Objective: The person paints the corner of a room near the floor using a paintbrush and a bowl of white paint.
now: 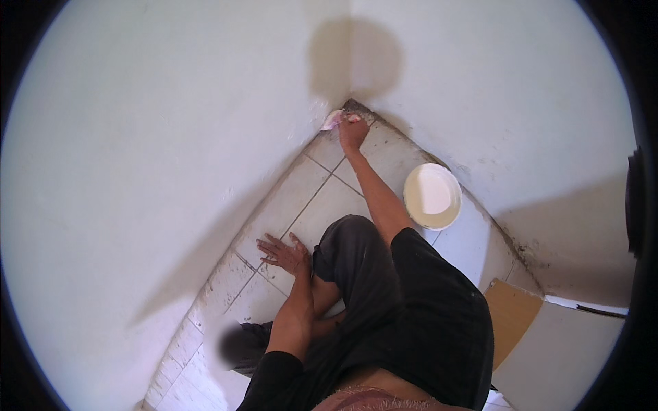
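Note:
My right hand is closed around a small tool, mostly hidden by the fingers, low in the corner where two pale walls meet the tiled floor. A whitish and pink piece shows at the left of this fist, against the foot of the left wall; what it is exactly I cannot tell. My left hand rests with spread fingers on the floor tiles, beside my bent knee, and holds nothing. A round tub with white, paint-like content stands on the floor right of my right forearm.
The left wall and right wall close in on the corner. Dark grime and stains run along their foot and over the tile edges. At the lower right are a brown board and a pale panel.

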### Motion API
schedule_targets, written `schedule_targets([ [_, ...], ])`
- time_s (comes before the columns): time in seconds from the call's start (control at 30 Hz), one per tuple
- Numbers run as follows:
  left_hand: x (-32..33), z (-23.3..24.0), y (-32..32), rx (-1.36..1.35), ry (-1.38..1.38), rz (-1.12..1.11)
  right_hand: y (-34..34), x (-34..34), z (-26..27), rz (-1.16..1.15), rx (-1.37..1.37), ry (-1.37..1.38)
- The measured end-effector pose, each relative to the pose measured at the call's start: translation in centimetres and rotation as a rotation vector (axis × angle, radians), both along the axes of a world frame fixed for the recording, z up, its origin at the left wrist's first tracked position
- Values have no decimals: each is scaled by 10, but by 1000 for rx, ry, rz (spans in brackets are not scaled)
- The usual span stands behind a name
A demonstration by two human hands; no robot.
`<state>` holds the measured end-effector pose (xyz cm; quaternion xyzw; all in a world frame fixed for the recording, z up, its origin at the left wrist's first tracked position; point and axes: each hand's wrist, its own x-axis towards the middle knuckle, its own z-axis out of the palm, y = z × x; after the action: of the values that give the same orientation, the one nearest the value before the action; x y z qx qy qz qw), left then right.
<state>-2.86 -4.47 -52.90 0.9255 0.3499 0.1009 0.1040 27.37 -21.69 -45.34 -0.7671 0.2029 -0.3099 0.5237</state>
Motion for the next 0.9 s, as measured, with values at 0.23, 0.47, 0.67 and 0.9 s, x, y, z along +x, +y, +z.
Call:
schedule_targets([
  [0.23,-8,-15,12,102,-40,-3,4,-11,98,248,685,-194],
  [0.47,-11,-12,12,51,95,63,-8,-30,124,347,1044,-480],
  [0.67,-6,-9,8,20,90,53,-10,-26,6,230,1167,-330],
  [0.9,6,-2,-16,-70,68,36,-41,13,11,-41,774,-160],
])
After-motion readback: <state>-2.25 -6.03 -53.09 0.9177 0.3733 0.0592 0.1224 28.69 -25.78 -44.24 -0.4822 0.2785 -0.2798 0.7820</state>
